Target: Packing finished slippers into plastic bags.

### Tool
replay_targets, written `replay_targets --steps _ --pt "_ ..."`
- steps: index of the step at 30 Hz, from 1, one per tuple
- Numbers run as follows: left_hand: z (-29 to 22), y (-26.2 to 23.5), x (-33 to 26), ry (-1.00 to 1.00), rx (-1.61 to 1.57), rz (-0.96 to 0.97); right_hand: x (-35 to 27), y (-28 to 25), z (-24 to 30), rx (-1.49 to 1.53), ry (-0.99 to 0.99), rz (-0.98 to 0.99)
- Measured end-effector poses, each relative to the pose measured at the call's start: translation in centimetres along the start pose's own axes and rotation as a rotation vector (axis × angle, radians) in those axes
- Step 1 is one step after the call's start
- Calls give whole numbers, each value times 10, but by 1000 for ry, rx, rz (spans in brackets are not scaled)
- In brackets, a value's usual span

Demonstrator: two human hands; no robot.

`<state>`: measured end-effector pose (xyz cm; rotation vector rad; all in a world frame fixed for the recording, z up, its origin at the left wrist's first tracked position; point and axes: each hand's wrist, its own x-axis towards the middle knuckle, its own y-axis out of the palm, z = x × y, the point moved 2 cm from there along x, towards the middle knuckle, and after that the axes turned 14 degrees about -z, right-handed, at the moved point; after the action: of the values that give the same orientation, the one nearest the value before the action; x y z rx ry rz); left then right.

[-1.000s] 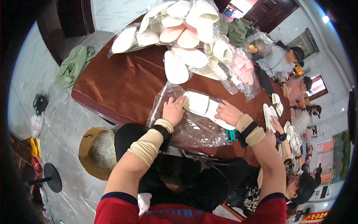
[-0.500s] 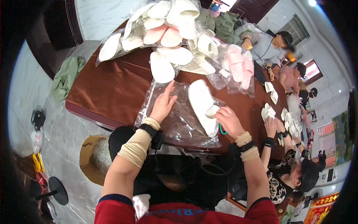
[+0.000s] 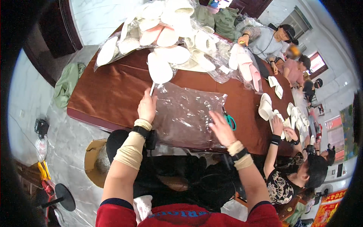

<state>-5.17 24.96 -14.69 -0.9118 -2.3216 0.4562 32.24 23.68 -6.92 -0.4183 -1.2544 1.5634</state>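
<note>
A clear plastic bag (image 3: 185, 117) lies flat in front of me on the brown-covered table. My left hand (image 3: 147, 106) pinches its left edge, where a narrow white strip sticks up from the fingers. Above the bag's right part is my right hand (image 3: 222, 129), fingers apart and somewhat blurred, holding nothing. Scissors with teal handles (image 3: 230, 122) lie beside the right fingers, their blades partly under the bag's edge. Just beyond my left hand a white slipper (image 3: 159, 68) rests at the front of a heap of bagged slippers (image 3: 166, 36).
Pink slippers (image 3: 245, 68) in clear wrap lie at the far right. A co-worker's hands (image 3: 278, 125) are at white slippers (image 3: 266, 106) on my right. More people stand along the table. A cardboard box (image 3: 94, 162) sits on the floor at left.
The white slipper that lay on the bag under my right hand is gone from there. My right hand has let go, and the scissors show more. My left hand has closed on the bag's edge.
</note>
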Motion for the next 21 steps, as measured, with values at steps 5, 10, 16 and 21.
replay_targets --steps 5,10,16,21 --pt "9 3 1 -455 -352 338 -10 48 -56 -326 119 -85" --pt "-10 -22 7 -85 51 -129 -12 58 -49 -437 137 -128" --pt "-46 -16 -34 562 346 186 -7 51 -41 -478 147 -175" --pt "-3 3 -40 524 484 187 40 16 -26 -520 88 -176"
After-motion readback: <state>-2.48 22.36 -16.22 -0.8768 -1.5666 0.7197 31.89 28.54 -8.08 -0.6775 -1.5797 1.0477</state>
